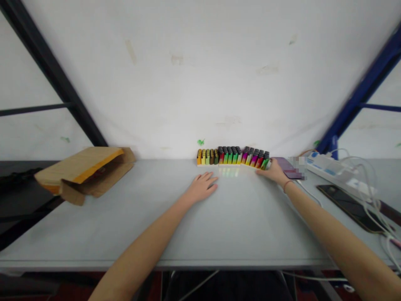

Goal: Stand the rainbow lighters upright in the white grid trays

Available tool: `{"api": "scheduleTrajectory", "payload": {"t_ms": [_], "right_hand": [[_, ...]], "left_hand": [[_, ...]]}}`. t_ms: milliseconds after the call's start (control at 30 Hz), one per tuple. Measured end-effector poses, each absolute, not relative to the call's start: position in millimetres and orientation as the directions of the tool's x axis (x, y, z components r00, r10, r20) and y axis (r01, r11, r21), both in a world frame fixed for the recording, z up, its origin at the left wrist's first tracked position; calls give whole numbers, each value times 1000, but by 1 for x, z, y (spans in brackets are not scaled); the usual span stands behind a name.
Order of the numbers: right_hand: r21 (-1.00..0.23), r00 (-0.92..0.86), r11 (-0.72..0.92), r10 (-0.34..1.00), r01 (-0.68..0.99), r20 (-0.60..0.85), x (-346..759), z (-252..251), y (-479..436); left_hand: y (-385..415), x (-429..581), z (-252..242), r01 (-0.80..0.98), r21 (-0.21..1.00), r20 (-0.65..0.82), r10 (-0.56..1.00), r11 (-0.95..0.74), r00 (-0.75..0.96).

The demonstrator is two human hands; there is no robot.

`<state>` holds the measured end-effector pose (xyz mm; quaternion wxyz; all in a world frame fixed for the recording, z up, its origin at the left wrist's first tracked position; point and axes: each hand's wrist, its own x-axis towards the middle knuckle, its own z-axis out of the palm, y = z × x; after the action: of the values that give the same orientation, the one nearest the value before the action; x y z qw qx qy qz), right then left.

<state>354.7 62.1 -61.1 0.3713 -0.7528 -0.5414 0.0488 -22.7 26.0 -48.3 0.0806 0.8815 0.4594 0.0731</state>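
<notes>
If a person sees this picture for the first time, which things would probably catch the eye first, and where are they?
Probably the three colourful groups of what look like lighters come first, side by side at the back of the grey table, with the right hand at their right end. Next, perhaps, come the open brown package at the table's left and the white power strip at its right.

Honestly can't make out any lettering or numbers here, not on the colorful lighters (230,157), the brown package (81,164), the dark phone (349,205) or the power strip (332,169), and the green marks (201,142) on the wall (200,83) don't read as anything either.
</notes>
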Motion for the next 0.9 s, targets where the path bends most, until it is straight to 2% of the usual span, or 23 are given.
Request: {"api": "scheduleTrajectory", "payload": {"t_ms": [200,467,533,667,800,900], "right_hand": [[-690,289,-59,932,721,221,347,-46,67],[-590,256,-2,902,807,347,327,-57,-3],[-589,207,23,925,807,319,322,-58,-27],[-649,55,120,969,751,243,304,-50,-56],[-711,-189,295,956,638,226,275,-40,-49],[-717,-291,373,925,588,243,253,-39,-32]], "left_hand": [[24,-22,-46,800,212,50,824,-561,564],[24,-21,-46,802,211,37,825,-558,564],[25,-22,-46,800,234,38,827,-553,561],[29,-26,-47,721,398,75,803,-568,591],[33,-31,-47,496,629,150,720,-598,678],[36,-36,-42,362,740,193,695,-567,693]]}}
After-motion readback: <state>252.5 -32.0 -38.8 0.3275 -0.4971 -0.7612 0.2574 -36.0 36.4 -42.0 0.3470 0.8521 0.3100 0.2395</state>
